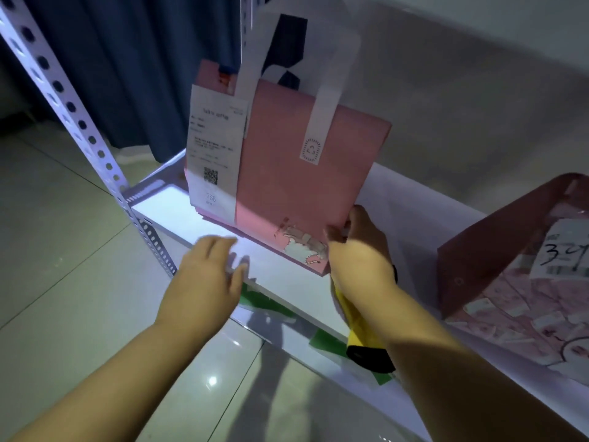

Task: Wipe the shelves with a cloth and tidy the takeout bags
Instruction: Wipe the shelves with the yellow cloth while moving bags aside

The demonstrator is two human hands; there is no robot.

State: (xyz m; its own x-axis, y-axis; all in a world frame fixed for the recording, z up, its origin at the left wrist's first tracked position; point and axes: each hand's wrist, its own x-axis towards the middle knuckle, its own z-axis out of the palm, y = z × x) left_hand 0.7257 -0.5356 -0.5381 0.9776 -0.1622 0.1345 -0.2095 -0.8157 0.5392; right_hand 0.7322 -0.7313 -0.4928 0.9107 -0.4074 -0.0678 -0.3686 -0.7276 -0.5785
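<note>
A pink takeout bag [296, 173] with white handles and a stapled receipt [213, 151] stands tilted on the white shelf [287, 275]. My right hand [357, 250] pinches the bag's lower right corner, thumb on the front. A yellow cloth [363, 330] with a black edge hangs below that hand, under the wrist. My left hand [207, 275] hovers open over the shelf's front edge, fingers spread and a little blurred, holding nothing. A second, darker pink bag [497, 250] with a patterned side and a handwritten label stands at the right on the same shelf.
A perforated metal upright [79, 122] runs diagonally at the left. A dark blue curtain [134, 65] hangs behind it. Pale tiled floor [63, 266] lies below, and a green and white bag [264, 304] shows on a lower shelf. A pale wall [478, 90] backs the shelf.
</note>
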